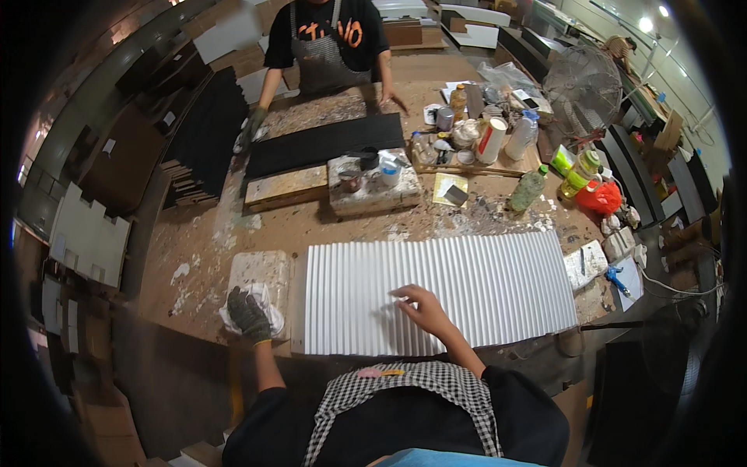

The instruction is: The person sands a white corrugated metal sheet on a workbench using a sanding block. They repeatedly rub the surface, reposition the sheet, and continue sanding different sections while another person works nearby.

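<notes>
A white ribbed panel (482, 292) lies on the worktable in front of me. Over its middle is my right hand (420, 309), bare, with the fingers apart and slightly bent. Nothing shows in it, and I cannot tell whether the fingertips touch the ridges. To the left of the panel, my left hand (249, 315) wears a dark grey glove and grips a bunched white cloth (270, 308). The cloth rests at the near end of a paint-stained pale block (261, 268).
Across the paint-spotted table (210, 265), a co-worker's gloved hand (250, 131) is by a black board (327, 144). Paint cups sit on a foam block (373, 194). Bottles, including a green one (528, 188), and a blue spray gun (617, 280) lie right. Black boards (204, 132) stack left.
</notes>
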`<state>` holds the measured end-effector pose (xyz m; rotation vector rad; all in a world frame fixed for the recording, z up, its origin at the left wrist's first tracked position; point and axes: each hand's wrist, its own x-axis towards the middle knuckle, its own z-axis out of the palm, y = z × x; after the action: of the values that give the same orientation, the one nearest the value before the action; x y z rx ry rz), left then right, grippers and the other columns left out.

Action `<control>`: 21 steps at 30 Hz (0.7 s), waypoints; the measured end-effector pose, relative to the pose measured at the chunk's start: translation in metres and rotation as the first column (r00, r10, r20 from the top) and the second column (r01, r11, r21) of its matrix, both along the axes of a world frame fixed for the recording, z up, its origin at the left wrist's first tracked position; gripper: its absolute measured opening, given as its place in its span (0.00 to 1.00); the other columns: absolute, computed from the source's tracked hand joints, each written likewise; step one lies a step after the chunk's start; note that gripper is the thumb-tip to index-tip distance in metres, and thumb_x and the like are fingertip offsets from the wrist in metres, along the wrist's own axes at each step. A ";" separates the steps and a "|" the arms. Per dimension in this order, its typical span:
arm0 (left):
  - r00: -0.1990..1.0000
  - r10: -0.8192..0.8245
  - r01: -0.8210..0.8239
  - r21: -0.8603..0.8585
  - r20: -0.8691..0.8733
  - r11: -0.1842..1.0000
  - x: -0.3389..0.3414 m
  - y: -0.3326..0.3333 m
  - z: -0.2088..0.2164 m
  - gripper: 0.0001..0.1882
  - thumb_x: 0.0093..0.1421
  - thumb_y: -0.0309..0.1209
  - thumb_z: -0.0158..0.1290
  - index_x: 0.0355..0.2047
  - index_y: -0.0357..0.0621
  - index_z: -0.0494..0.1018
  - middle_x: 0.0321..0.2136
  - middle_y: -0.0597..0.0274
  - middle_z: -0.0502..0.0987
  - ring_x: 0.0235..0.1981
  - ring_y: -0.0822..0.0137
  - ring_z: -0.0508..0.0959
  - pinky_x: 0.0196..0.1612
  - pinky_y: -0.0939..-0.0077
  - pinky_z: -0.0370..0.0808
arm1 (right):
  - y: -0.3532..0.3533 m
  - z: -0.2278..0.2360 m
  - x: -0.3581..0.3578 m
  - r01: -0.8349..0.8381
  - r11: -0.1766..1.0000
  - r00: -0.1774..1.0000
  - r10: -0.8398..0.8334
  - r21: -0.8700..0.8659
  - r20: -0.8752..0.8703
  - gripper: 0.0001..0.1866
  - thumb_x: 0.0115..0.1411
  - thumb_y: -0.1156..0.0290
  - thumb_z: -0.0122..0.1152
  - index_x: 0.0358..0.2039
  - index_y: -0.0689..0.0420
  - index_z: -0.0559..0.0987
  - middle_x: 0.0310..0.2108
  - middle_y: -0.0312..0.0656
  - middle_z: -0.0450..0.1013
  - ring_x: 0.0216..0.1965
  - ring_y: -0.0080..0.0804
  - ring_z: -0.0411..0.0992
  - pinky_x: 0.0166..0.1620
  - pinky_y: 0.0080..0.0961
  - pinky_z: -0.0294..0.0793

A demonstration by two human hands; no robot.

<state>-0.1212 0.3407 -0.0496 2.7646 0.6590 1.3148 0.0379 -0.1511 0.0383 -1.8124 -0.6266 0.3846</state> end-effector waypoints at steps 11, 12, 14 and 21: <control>0.693 -0.561 0.653 -0.723 0.453 0.224 0.028 -0.162 0.171 0.16 0.72 0.36 0.54 0.52 0.38 0.78 0.53 0.51 0.81 0.55 0.54 0.79 0.59 0.61 0.77 | 0.058 0.067 -0.027 -0.107 0.950 0.928 -0.011 0.294 0.373 0.16 0.64 0.76 0.68 0.53 0.53 0.85 0.51 0.43 0.79 0.55 0.41 0.76 0.57 0.37 0.78; 0.602 -0.623 0.714 -0.686 0.499 0.140 0.031 -0.181 0.184 0.15 0.72 0.36 0.54 0.52 0.38 0.78 0.53 0.51 0.81 0.55 0.54 0.79 0.59 0.61 0.77 | 0.064 0.076 -0.029 -0.072 0.940 0.925 -0.062 0.333 0.376 0.19 0.62 0.71 0.72 0.53 0.55 0.85 0.55 0.45 0.77 0.58 0.42 0.75 0.59 0.37 0.76; 0.470 -0.716 0.822 -0.552 0.517 0.141 0.037 -0.209 0.195 0.15 0.72 0.35 0.55 0.51 0.39 0.78 0.54 0.52 0.80 0.56 0.54 0.79 0.59 0.60 0.77 | 0.076 0.078 -0.028 -0.177 0.928 0.910 0.027 0.327 0.414 0.38 0.58 0.58 0.77 0.67 0.55 0.74 0.65 0.49 0.71 0.67 0.49 0.68 0.67 0.44 0.69; 0.493 -0.546 0.785 -0.617 0.677 -0.056 0.036 -0.221 0.195 0.10 0.66 0.25 0.59 0.46 0.36 0.81 0.58 0.48 0.77 0.56 0.58 0.78 0.59 0.67 0.76 | 0.064 0.056 -0.041 -0.244 0.946 0.958 0.269 0.212 -0.098 0.31 0.64 0.59 0.74 0.62 0.61 0.77 0.44 0.47 0.81 0.42 0.34 0.79 0.49 0.30 0.79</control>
<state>-0.0852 0.1197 0.1458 1.4495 -0.1473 0.5949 -0.0029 -0.0872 0.0940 -1.5077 -0.7880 0.5866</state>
